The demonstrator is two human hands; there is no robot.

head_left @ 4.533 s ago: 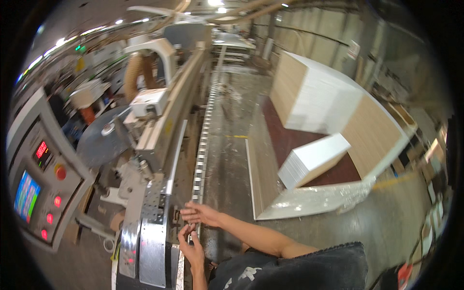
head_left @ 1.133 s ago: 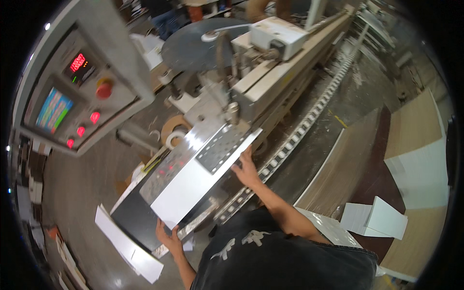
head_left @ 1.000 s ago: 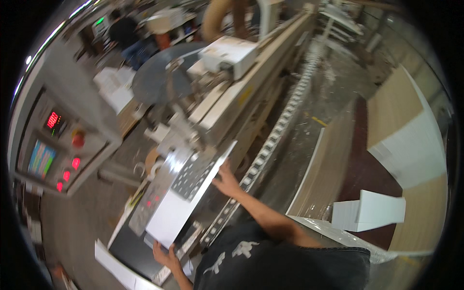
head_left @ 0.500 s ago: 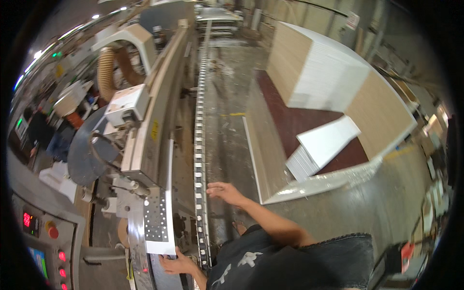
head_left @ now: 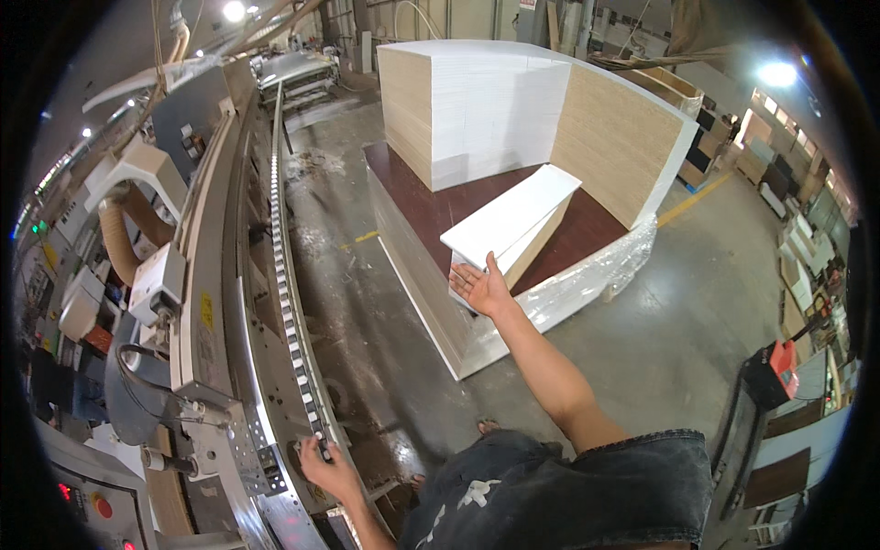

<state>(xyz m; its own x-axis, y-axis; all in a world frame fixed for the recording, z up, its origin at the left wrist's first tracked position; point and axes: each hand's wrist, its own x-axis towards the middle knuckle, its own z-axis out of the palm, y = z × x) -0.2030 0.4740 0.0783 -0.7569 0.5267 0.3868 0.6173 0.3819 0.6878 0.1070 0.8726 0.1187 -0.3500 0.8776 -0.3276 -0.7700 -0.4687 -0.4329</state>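
My right hand [head_left: 481,288] reaches out to a small stack of white panels, palm turned up and fingers spread. Its thumb and fingertips are at the near end of the top white panel [head_left: 513,213]; whether they bear on it I cannot tell. Under that panel the lower panels [head_left: 539,244] show a tan long edge. My left hand [head_left: 328,469] is low beside the machine's metal bed [head_left: 266,431], over the near end of the roller rail [head_left: 295,341]. Its fingers are loosely bent and apart, with nothing seen in them.
Tall stacks of white and tan boards [head_left: 500,115] stand around a dark red board surface [head_left: 440,209], with plastic wrap [head_left: 587,275] along the near edge. A long machine [head_left: 206,312] runs up the left, its control panel [head_left: 96,504] at the lower left.
My right hand has moved from the roller rail to the panel stack. My left hand has left the end of the white strip on the machine bed. The view has swung right.
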